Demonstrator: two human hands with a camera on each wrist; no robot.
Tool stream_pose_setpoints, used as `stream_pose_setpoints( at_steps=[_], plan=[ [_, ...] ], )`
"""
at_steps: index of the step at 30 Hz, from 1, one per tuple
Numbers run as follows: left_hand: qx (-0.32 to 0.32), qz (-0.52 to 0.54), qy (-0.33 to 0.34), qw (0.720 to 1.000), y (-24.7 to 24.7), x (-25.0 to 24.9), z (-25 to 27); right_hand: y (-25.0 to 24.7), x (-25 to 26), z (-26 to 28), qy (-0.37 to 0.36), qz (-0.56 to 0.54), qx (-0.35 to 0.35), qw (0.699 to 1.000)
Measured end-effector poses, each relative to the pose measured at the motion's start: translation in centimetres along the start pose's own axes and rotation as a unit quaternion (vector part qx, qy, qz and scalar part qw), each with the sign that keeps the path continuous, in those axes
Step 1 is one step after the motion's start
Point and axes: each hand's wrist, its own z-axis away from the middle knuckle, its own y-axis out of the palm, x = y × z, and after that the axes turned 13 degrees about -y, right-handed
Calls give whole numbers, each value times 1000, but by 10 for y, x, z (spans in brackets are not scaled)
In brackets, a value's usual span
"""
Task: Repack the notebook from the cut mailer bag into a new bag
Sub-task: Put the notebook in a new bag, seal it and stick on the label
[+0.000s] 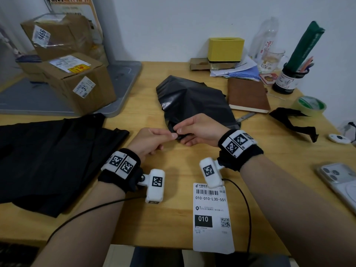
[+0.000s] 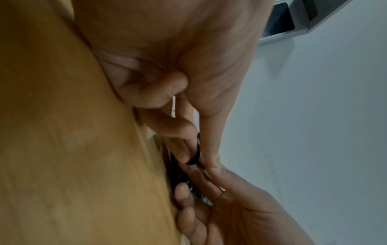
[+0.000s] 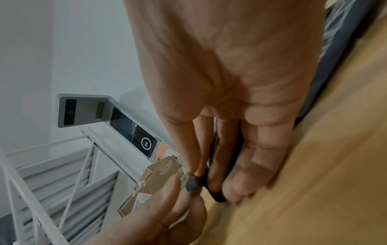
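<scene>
Pinching the near edge of a black mailer bag [image 1: 194,101], the left hand [image 1: 149,141] and the right hand [image 1: 198,130] met thumb to forefinger, each nipping a layer of film as if to part the mouth. That bag lay crumpled on the bench [image 1: 173,189]. The brown notebook [image 1: 247,94] sat bare on the bench just to the bag's right, so removal looked done; opening the bag, loading the notebook and sealing seemed left. A shipping label [image 1: 211,214] waited near the front edge, a tape roll [image 1: 310,105] and a black plastic scrap [image 1: 294,120] farther right. Whether this bag was the new one I could not tell. Both wrist views were blurred, showing mostly fingers.
</scene>
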Motion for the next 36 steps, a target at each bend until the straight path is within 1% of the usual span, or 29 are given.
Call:
stream_pose_setpoints(
  at_steps=[6,10,14,21,26,31,36],
  plan=[
    [-8,3,-4,1000,2,0,0,2,2,-1,-2,16,5,1000],
    [9,-5,9,1000,-1,1,2,5,6,2,12,39,-2,999],
    [30,0,17,999,-5,3,2,7,9,3,9,67,10,998],
    [44,10,33,998,-6,5,4,12,11,2,8,117,10,993],
    [42,25,23,999,-7,5,1,10,12,3,12,116,8,993],
    [37,-1,10,999,-7,3,2,8,10,3,7,107,-16,994],
    [32,4,-11,999,-4,1,-1,7,7,6,8,103,-20,994]
  ],
)
